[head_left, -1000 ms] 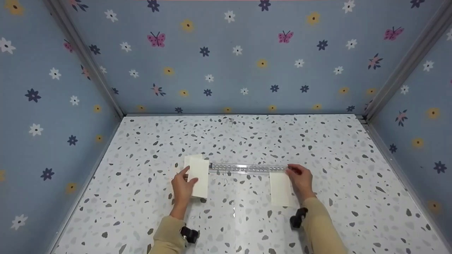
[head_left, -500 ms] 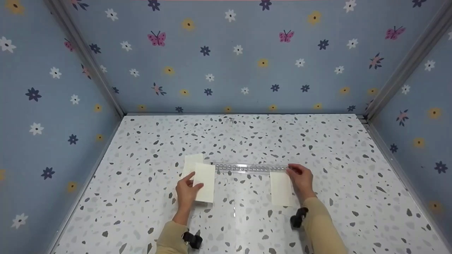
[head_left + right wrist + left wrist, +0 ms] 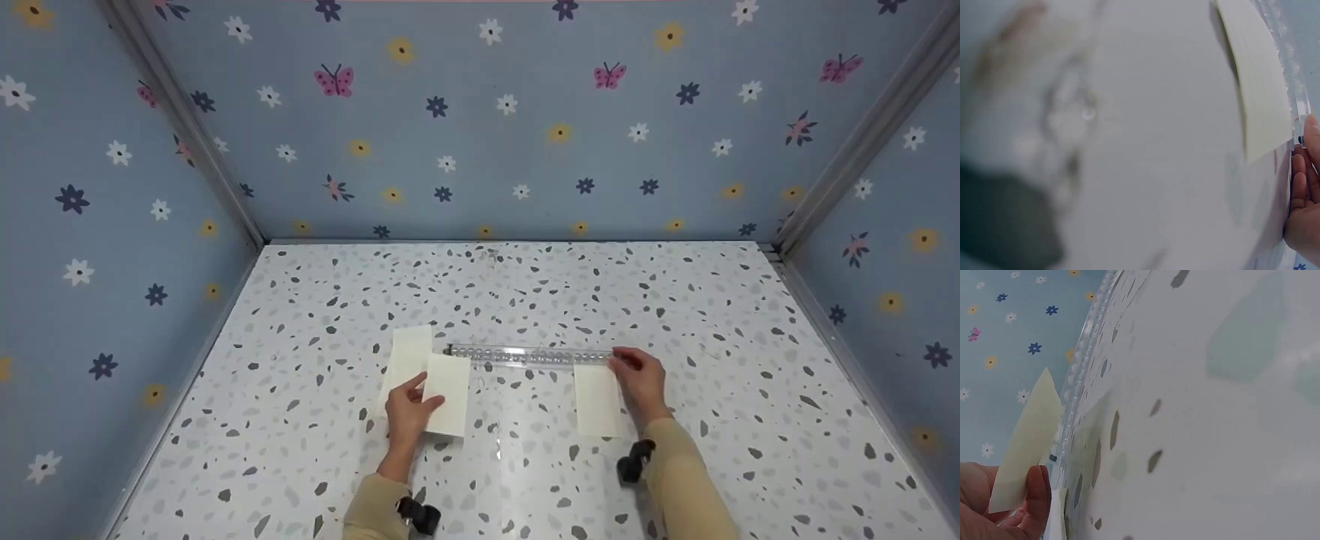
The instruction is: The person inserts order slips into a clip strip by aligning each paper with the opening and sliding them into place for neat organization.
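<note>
My left hand [image 3: 406,414] pinches a cream slip of paper [image 3: 448,396] between thumb and fingers. In the left wrist view the slip [image 3: 1030,433] stands tilted up from the fingers. Behind that hand, partly covered, more cream paper [image 3: 409,346] lies on the table. A long clear plastic strip [image 3: 517,356] with a row of round bumps lies crosswise in the middle. My right hand [image 3: 645,381] holds its right end with thumb and fingertips. Another cream slip [image 3: 598,403] extends toward me from the strip near that hand; whether it is attached, I cannot tell.
The table [image 3: 525,292] is white with grey speckles. Blue flowered panels [image 3: 480,120] enclose its back and both sides. Black camera mounts [image 3: 420,516] sit on both wrists, above beige sleeves [image 3: 686,476].
My left hand has moved right and toward me with its slip, away from the paper behind, which now shows more. My right hand and the strip have stayed in place.
</note>
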Demonstrator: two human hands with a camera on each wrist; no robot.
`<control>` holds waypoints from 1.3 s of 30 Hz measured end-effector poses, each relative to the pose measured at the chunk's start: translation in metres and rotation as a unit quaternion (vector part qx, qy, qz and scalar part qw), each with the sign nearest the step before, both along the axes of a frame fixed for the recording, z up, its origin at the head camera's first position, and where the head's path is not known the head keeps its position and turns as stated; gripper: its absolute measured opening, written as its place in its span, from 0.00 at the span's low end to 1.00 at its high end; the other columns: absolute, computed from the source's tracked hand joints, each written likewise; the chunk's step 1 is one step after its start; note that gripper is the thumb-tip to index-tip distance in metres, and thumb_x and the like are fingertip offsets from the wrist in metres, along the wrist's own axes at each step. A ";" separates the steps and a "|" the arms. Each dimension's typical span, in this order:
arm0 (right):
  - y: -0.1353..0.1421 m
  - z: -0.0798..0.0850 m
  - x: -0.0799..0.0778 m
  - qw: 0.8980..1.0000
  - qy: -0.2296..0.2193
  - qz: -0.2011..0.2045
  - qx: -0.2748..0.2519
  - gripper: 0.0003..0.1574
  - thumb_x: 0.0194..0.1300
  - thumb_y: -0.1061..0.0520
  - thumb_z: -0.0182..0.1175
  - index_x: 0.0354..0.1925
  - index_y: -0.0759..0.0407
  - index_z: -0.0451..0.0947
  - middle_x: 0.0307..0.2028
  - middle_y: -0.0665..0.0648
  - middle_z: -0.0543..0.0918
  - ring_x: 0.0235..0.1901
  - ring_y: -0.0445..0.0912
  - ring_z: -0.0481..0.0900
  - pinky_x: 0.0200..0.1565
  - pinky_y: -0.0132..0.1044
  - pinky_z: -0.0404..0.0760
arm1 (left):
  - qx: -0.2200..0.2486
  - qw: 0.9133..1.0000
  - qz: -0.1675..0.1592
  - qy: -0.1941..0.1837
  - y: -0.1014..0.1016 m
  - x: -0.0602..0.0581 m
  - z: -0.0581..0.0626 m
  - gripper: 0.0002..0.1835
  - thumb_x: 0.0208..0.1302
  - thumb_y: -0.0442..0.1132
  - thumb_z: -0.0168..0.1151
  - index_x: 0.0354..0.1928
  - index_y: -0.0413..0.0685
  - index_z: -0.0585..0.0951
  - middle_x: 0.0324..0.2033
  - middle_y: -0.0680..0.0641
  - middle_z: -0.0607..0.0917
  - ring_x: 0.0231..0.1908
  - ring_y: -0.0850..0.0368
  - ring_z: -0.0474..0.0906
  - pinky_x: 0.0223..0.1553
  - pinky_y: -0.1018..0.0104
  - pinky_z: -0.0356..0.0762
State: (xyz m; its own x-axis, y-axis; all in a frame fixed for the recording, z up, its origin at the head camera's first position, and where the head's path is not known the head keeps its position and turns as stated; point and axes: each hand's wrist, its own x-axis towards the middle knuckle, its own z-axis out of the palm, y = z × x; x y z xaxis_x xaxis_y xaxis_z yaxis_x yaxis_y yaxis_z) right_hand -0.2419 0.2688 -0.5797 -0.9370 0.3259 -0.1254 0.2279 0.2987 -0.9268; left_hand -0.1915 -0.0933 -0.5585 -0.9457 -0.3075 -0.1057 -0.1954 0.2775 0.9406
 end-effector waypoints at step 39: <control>-0.001 -0.002 -0.001 1.000 0.002 -0.004 0.016 0.17 0.56 0.59 0.60 0.46 0.57 0.76 0.42 0.56 0.76 0.40 0.46 0.71 0.42 0.35 0.70 | 0.012 0.999 -0.003 -0.038 0.025 -0.010 -0.007 0.27 0.43 0.27 0.68 0.50 0.32 0.74 0.40 0.33 0.79 0.42 0.44 0.75 0.39 0.58 0.73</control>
State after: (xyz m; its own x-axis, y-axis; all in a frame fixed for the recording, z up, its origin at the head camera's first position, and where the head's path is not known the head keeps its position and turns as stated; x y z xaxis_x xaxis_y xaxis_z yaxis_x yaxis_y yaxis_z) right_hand -0.2428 0.2678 -0.5816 -0.9346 0.3377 -0.1115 0.2275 0.3268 -0.9173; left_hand -0.2014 -0.0680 -0.5652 -0.9362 -0.2988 -0.1852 -0.2656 0.2560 0.9295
